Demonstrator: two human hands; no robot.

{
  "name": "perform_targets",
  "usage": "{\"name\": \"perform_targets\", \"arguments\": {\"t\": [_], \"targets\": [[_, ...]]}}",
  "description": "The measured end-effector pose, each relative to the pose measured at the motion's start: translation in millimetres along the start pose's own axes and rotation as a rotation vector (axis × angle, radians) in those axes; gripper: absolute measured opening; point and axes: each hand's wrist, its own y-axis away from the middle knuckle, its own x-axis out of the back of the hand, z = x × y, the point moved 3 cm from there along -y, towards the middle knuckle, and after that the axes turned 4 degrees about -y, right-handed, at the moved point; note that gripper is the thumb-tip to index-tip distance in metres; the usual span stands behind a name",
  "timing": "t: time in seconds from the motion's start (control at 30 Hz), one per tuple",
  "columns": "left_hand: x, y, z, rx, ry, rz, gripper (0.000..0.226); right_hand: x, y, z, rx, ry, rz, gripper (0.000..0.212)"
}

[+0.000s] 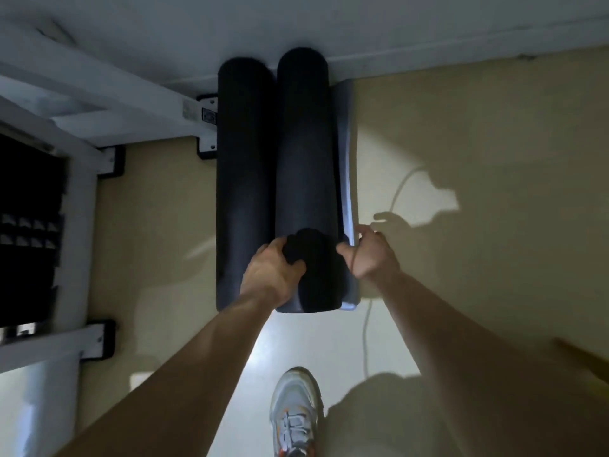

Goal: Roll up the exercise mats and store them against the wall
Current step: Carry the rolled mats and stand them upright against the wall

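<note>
Two rolled black exercise mats lie side by side on the beige floor, their far ends against the white wall (pixel 296 24). The left roll (pixel 244 179) rests alone. The right roll (pixel 304 159) has a loose flap (pixel 346 159) still flat on its right side. My left hand (pixel 273 270) presses on the near part of the right roll, fingers curled over a black strap or cloth (pixel 304 245). My right hand (pixel 369 255) pinches the edge of the loose flap near its front corner.
A white metal frame of gym equipment (pixel 85 179) with black feet stands at the left, touching the left roll. A thin white cord (pixel 365 331) trails on the floor to the right of the mats. My shoe (pixel 295 410) is just behind the rolls.
</note>
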Motion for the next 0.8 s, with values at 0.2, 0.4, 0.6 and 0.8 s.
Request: {"name": "perform_targets", "arguments": {"t": [0.2,0.4,0.6,0.8], "targets": [[16.4,130.5,56.9,0.003,-0.011,-0.008,0.056,94.5,126.7,11.9,0.042,0.071,-0.016,0.052],[-2.7,279.7,141.9,-0.102,-0.066,-0.061,0.056,208.8,273.6,74.5,0.033,0.061,0.033,0.051],[-94.4,393.8,223.0,-0.271,-0.17,-0.202,0.05,302.6,394.2,211.3,-0.109,-0.012,0.157,0.055],[-225.1,513.4,281.3,-0.48,-0.349,-0.333,0.046,348.8,522.0,394.2,-0.348,-0.21,0.338,0.052]]}}
